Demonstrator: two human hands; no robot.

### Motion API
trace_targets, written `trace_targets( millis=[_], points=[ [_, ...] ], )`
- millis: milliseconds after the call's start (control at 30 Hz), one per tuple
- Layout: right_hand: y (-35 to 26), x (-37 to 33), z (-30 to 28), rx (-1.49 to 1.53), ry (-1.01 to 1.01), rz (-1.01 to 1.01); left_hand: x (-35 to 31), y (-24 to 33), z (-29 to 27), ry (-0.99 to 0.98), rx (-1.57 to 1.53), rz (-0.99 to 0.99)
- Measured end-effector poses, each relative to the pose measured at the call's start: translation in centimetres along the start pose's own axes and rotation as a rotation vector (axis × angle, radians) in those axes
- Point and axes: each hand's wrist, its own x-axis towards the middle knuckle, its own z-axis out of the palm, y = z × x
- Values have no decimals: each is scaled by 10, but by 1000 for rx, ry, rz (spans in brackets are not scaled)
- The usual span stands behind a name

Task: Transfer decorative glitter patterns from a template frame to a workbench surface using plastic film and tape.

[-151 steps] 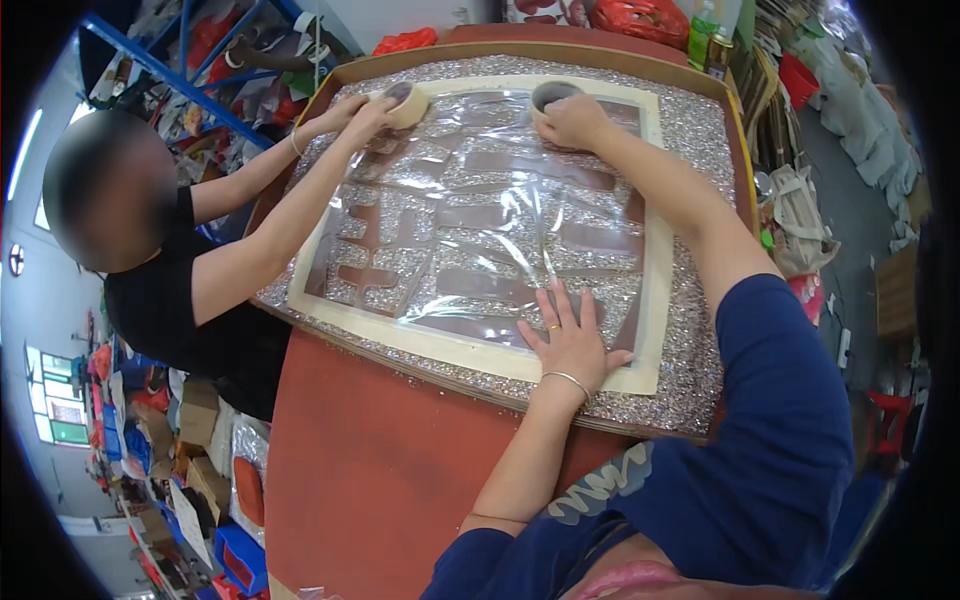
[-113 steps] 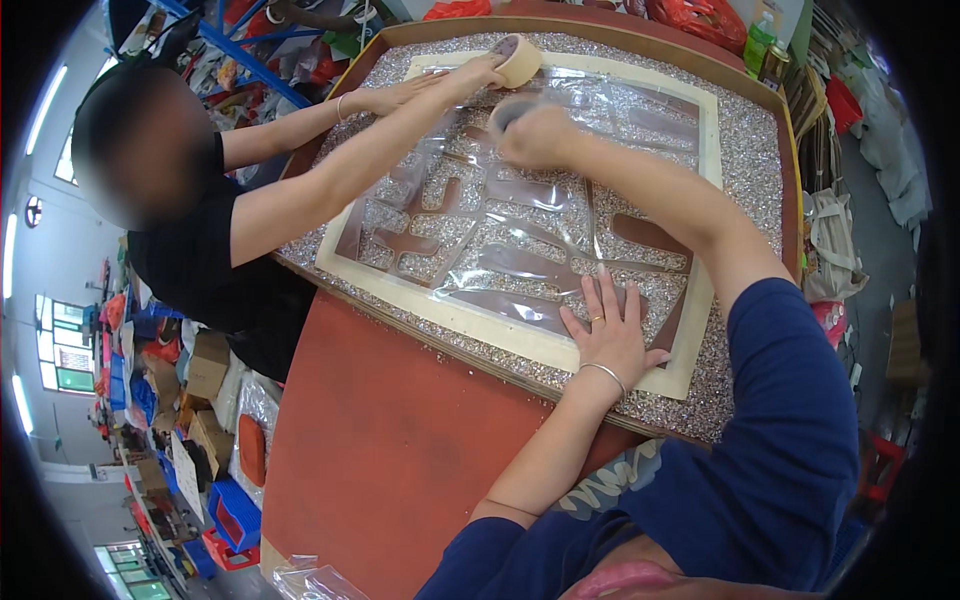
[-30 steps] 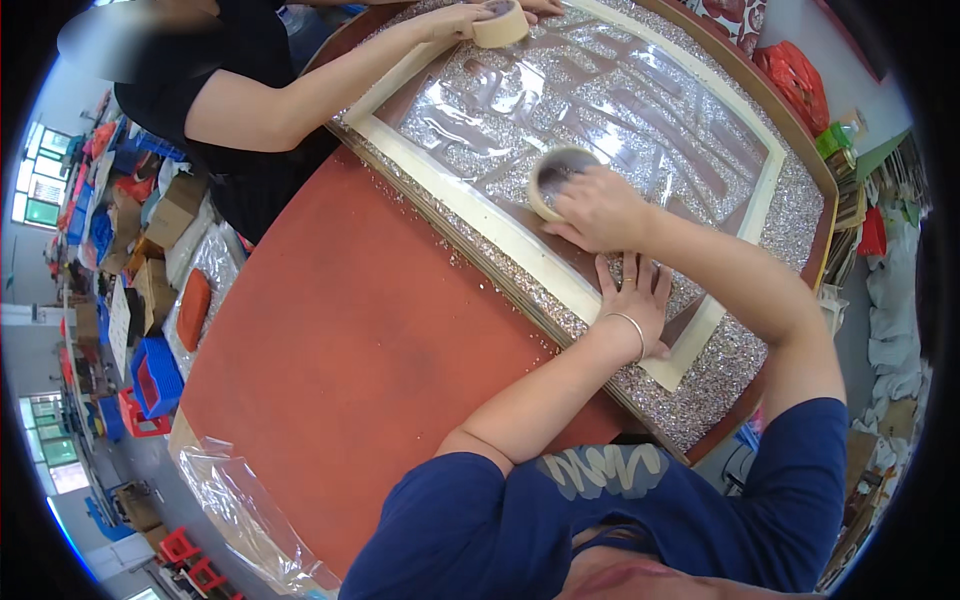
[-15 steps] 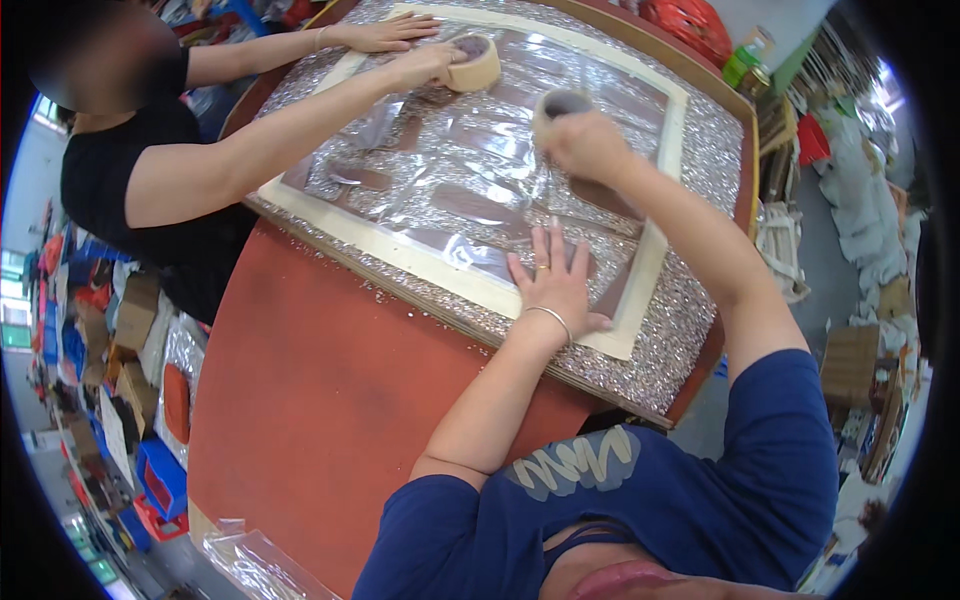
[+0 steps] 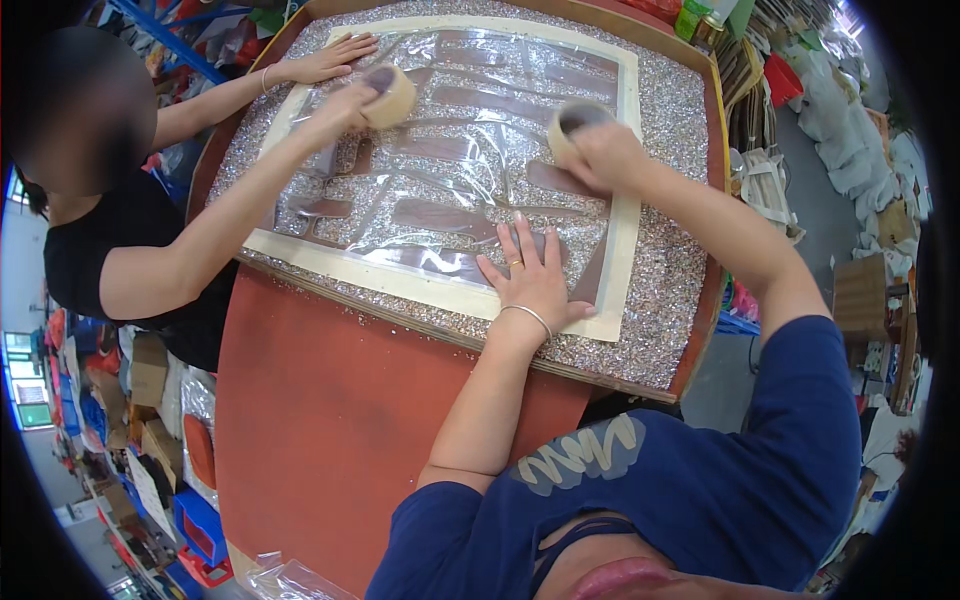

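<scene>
1. I see the wide tray (image 5: pixel 718 130) on the red table (image 5: pixel 380 400), with shiny little bits (image 5: pixel 670 220) all over its floor.
2. A see-through sheet (image 5: pixel 450 175) lies on the bits in the middle of the tray. It has brown shapes on it and a cream band (image 5: pixel 628 120) around its sides.
3. My left hand (image 5: pixel 537 285) is flat near the tray's close edge, with its fingers spread out. It is empty and presses on the sheet, and the thumb is on the cream band.
4. My right hand (image 5: pixel 612 155) is curled tight around a cream tape roll (image 5: pixel 560 145). They are over the sheet, near the tray's right side. I can't tell if the roll touches the sheet.
5. Another person stands by the tray's left side. That person's one hand (image 5: pixel 328 60) is flat at the tray's far left corner. The other hand (image 5: pixel 350 105) grips a second cream roll (image 5: pixel 398 103) over the left part of the tray, and it looks blurry.
6. A green bottle (image 5: pixel 690 18) and a can (image 5: pixel 707 33) are just past the tray's far right corner.
</scene>
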Motion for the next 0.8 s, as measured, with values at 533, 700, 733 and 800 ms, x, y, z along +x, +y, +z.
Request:
trace_targets(
  millis=[533, 700, 733, 800],
  points=[
    [36, 72, 21, -97, 15, 270, 5, 3, 1, -38, 14, 44],
    [-69, 48, 27, 121, 160, -310, 1, 3, -5, -9, 25, 4],
    [-72, 58, 38, 120, 194, -283, 1, 5, -3, -15, 32, 11],
    [-89, 77, 50, 121, 227, -251, 3, 4, 1, 23, 55, 19]
  ],
)
